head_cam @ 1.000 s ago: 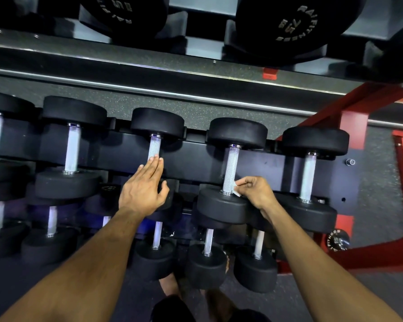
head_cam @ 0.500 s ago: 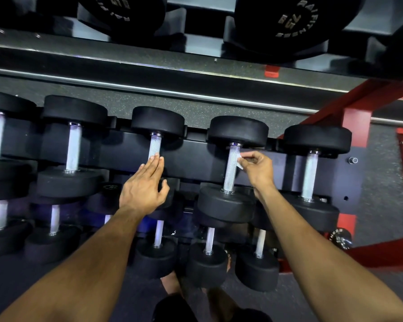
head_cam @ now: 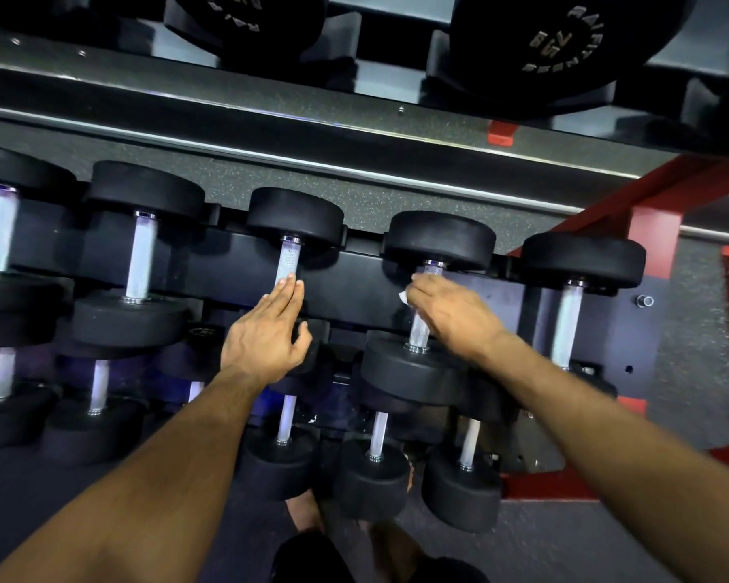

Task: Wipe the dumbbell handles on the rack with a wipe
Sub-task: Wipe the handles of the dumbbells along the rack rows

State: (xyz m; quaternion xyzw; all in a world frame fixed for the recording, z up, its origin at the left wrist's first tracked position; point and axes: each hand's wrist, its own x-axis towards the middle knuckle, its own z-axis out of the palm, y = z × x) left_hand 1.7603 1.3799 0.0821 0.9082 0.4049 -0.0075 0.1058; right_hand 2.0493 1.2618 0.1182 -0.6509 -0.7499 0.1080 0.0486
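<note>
A row of black dumbbells with silver knurled handles lies across the top tier of a black rack (head_cam: 354,284). My right hand (head_cam: 451,315) lies over the upper part of the fourth dumbbell's handle (head_cam: 419,330), fingers curled round a small white wipe (head_cam: 403,297) whose corner shows at the left of the fingers. My left hand (head_cam: 266,330) rests with straight fingers on the lower part of the third dumbbell's handle (head_cam: 288,263) and on its near head. The right hand hides most of the wipe and the middle of that handle.
Another dumbbell (head_cam: 569,321) sits to the right, two more (head_cam: 137,263) to the left. A lower tier holds smaller dumbbells (head_cam: 375,456). A red frame (head_cam: 649,229) stands at the right. Large weight plates (head_cam: 565,40) sit above. My feet show below.
My right hand has slid the wipe from the near end of the fourth handle up to its far end and now covers the handle from above. The left hand has stayed put.
</note>
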